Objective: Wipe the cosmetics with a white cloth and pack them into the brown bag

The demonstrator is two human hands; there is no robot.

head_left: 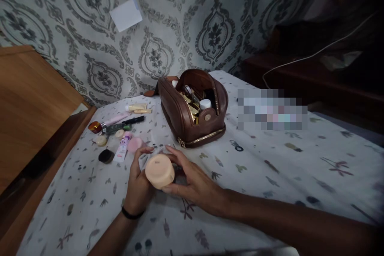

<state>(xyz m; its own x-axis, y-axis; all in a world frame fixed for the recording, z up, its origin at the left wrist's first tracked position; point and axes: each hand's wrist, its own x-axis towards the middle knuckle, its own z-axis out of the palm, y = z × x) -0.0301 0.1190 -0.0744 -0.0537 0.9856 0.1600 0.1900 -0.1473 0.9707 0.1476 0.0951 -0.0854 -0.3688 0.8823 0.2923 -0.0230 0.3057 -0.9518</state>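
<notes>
A round, peach-coloured jar [159,171] is held above the patterned sheet. My right hand [190,180] grips it from the right, thumb at its lower edge and fingers behind it. My left hand [139,184], with a black band on the wrist, is at the jar's left side, its fingers curved and partly hidden behind the jar; whether it bears any of the weight is unclear. Just beyond the hands stands an unzipped brown bag [192,124] filled with small items, among them a white-lidded jar [205,104]. A pink round container [135,145] lies near my left fingertips.
Left of the bag lie a white and pink tube [123,148], a black-lidded jar [106,156], an amber jar [95,127], a black pen-like item [133,120] and several other cosmetics. A wooden panel [36,104] borders the left; a patterned wall [156,56] rises behind. A blurred patch covers something at right.
</notes>
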